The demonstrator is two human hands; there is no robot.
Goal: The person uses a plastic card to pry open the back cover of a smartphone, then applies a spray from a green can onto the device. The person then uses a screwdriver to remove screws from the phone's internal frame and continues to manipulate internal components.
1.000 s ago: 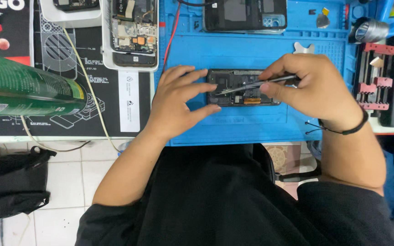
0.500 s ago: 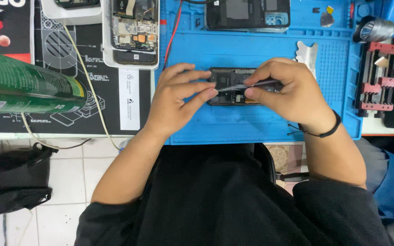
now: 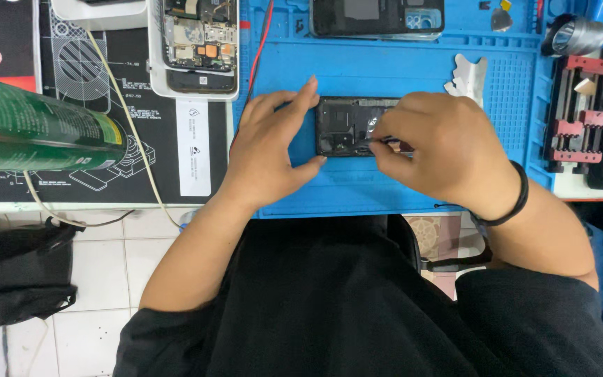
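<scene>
Blue work mat [image 3: 385, 77] under both hands; your left hand [image 3: 270, 150] spreads open, bracing the opened phone [image 3: 347, 126]; right hand [image 3: 441, 150] pinches a thin tool [image 3: 385, 142] over it.

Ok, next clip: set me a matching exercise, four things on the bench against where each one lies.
Things:
1. opened phone
2. green can
3. red clamp
4. metal pry tool

Places:
A. far left, lying on its side
B. between the left hand and right hand
C. right edge of the blue mat
D. on the mat, above the right hand

Pairs: 1-B, 2-A, 3-C, 4-D
</scene>
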